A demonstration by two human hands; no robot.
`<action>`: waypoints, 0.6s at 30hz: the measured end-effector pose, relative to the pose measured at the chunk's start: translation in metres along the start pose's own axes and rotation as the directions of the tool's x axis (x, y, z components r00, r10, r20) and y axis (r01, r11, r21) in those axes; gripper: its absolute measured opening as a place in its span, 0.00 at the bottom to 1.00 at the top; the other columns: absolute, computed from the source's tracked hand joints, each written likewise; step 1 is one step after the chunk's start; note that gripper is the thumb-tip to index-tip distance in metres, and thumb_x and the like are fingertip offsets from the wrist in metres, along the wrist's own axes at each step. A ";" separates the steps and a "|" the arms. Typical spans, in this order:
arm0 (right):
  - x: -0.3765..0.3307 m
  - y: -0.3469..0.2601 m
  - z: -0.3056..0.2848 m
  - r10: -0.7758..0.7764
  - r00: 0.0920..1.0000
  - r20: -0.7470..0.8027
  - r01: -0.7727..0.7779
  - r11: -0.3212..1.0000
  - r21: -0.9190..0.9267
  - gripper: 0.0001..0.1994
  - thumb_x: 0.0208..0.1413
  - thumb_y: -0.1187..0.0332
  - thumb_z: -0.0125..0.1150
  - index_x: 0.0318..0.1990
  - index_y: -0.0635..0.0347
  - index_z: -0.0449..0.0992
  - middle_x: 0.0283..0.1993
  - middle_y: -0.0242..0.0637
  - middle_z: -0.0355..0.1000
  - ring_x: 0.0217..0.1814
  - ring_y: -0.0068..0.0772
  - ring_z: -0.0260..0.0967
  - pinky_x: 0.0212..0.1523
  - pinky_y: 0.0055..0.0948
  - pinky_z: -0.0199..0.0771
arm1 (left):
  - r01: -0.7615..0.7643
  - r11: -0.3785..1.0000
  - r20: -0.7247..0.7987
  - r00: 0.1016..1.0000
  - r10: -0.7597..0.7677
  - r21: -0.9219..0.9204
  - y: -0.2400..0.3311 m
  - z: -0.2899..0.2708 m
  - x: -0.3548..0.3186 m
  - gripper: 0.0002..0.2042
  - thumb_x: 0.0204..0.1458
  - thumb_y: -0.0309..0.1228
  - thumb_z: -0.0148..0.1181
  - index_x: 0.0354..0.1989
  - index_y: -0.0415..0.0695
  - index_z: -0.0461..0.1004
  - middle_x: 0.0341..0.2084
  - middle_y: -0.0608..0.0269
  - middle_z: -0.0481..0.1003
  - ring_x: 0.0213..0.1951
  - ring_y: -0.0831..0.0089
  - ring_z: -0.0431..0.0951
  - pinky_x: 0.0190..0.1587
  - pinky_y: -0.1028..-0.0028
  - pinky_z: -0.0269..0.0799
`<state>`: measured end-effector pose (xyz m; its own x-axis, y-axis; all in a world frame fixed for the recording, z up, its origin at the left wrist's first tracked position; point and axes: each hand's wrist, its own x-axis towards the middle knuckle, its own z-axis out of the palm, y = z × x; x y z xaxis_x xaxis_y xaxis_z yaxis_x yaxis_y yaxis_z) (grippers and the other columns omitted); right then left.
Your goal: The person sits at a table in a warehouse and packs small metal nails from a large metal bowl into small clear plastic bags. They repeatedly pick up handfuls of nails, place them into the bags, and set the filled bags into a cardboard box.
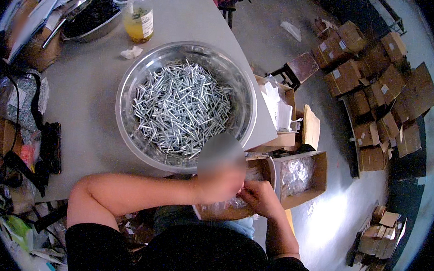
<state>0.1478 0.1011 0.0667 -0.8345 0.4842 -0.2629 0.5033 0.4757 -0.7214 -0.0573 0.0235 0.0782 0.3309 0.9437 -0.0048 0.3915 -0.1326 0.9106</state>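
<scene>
Step in hand: we judge that small hardware is being bagged; both hands meet just below the desk edge, over a clear plastic bag (227, 205) held in the lap.
Left hand (218, 179): covered by a blur patch; we cannot tell whether its fingers are apart or together.
Right hand (263, 196): fingers drawn together, pinching the upper edge of the clear plastic bag.
Supply: a large steel bowl (129, 85) on the grey desk (85, 120), heaped with silver screws (181, 107), sits just above the hands.
Next move, our judgement: a reach up into the bowl calls for 1 hand to leave the bag while the other keeps its mouth open.
Packages near: an open brown carton (318, 176) with clear bags inside stands on the floor just right of the hands; a 2nd open carton (283, 97) with white bags stands by the desk edge.
Packages far: a stack of brown cartons (369, 76) with small white square labels lies well apart, at right.
Other items: a plastic cup of yellow drink (139, 14) with a lid, and a dark tray (91, 18), at the far end of the desk.
Signs: none seen.
</scene>
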 end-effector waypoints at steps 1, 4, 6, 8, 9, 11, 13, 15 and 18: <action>0.000 -0.018 -0.014 0.039 0.998 0.049 -0.039 0.999 0.001 0.10 0.52 0.64 0.62 0.38 0.58 0.78 0.31 0.50 0.75 0.34 0.56 0.73 0.34 0.45 0.74 | -0.041 0.999 -0.044 0.998 0.041 -0.006 -0.001 -0.001 0.000 0.07 0.51 0.31 0.60 0.35 0.41 0.75 0.36 0.53 0.76 0.40 0.55 0.77 0.44 0.61 0.71; 0.004 -0.017 -0.031 -0.055 0.998 -0.011 0.054 0.994 -0.097 0.10 0.51 0.64 0.62 0.38 0.58 0.78 0.33 0.50 0.75 0.36 0.55 0.74 0.36 0.45 0.74 | -0.099 0.995 -0.206 0.974 0.091 -0.030 0.003 0.002 -0.002 0.05 0.51 0.27 0.59 0.33 0.38 0.72 0.31 0.51 0.73 0.37 0.54 0.75 0.42 0.63 0.70; 0.005 -0.028 -0.057 -0.064 0.994 -0.092 0.043 0.974 -0.221 0.10 0.50 0.65 0.62 0.38 0.58 0.78 0.36 0.47 0.76 0.39 0.52 0.74 0.39 0.42 0.75 | -0.110 0.994 -0.226 0.968 0.106 -0.004 -0.006 0.011 0.000 0.06 0.51 0.27 0.59 0.34 0.39 0.74 0.32 0.52 0.74 0.39 0.53 0.75 0.44 0.61 0.70; 0.015 -0.063 -0.076 -0.134 0.933 -0.334 0.047 0.965 -0.257 0.08 0.47 0.74 0.64 0.37 0.62 0.79 0.36 0.43 0.76 0.39 0.46 0.74 0.39 0.35 0.74 | -0.122 0.991 -0.235 0.963 0.133 0.064 -0.017 0.016 -0.001 0.08 0.51 0.29 0.60 0.37 0.40 0.75 0.34 0.51 0.75 0.39 0.51 0.76 0.45 0.60 0.71; 0.016 -0.080 -0.084 -0.218 0.923 -0.318 0.122 0.948 -0.294 0.09 0.46 0.73 0.65 0.38 0.61 0.79 0.37 0.42 0.76 0.41 0.45 0.74 0.41 0.36 0.74 | -0.091 0.989 -0.125 0.987 0.105 0.114 -0.018 0.014 0.002 0.11 0.52 0.31 0.57 0.41 0.41 0.75 0.37 0.51 0.75 0.45 0.55 0.76 0.50 0.62 0.71; 0.031 -0.108 -0.089 -0.399 0.880 -0.259 0.300 0.887 -0.350 0.12 0.45 0.71 0.67 0.40 0.61 0.79 0.41 0.41 0.75 0.45 0.44 0.73 0.44 0.37 0.73 | -0.052 0.995 -0.160 0.985 0.065 0.086 -0.018 0.019 0.002 0.08 0.51 0.29 0.57 0.38 0.41 0.76 0.36 0.51 0.75 0.43 0.52 0.75 0.48 0.61 0.70; 0.056 -0.129 -0.080 -0.573 0.815 -0.086 0.512 0.782 -0.355 0.16 0.45 0.65 0.68 0.42 0.61 0.78 0.44 0.41 0.74 0.47 0.43 0.72 0.47 0.38 0.71 | -0.044 0.998 -0.178 0.983 0.052 0.049 -0.021 0.030 0.003 0.07 0.51 0.28 0.57 0.37 0.41 0.76 0.36 0.51 0.75 0.43 0.52 0.75 0.48 0.61 0.70; 0.074 -0.145 -0.064 -0.663 0.748 0.031 0.619 0.679 -0.395 0.19 0.47 0.59 0.66 0.44 0.60 0.77 0.44 0.41 0.74 0.46 0.44 0.72 0.48 0.40 0.71 | -0.056 0.998 -0.185 0.981 0.057 0.013 -0.025 0.038 0.004 0.08 0.52 0.29 0.57 0.38 0.41 0.76 0.37 0.50 0.75 0.43 0.52 0.75 0.48 0.61 0.70; 0.091 -0.152 -0.047 -0.662 0.738 0.129 0.631 0.610 -0.479 0.22 0.50 0.50 0.61 0.43 0.59 0.76 0.42 0.41 0.73 0.43 0.46 0.73 0.47 0.41 0.72 | -0.073 0.997 -0.204 0.977 0.066 -0.027 -0.028 0.050 0.005 0.09 0.52 0.30 0.57 0.39 0.41 0.76 0.38 0.50 0.75 0.44 0.53 0.75 0.49 0.61 0.70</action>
<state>0.0061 0.1073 0.1827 -0.9781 -0.0526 0.2012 -0.1125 0.9476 -0.2990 -0.0242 0.0170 0.0318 0.1739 0.9749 0.1393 0.3428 -0.1925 0.9195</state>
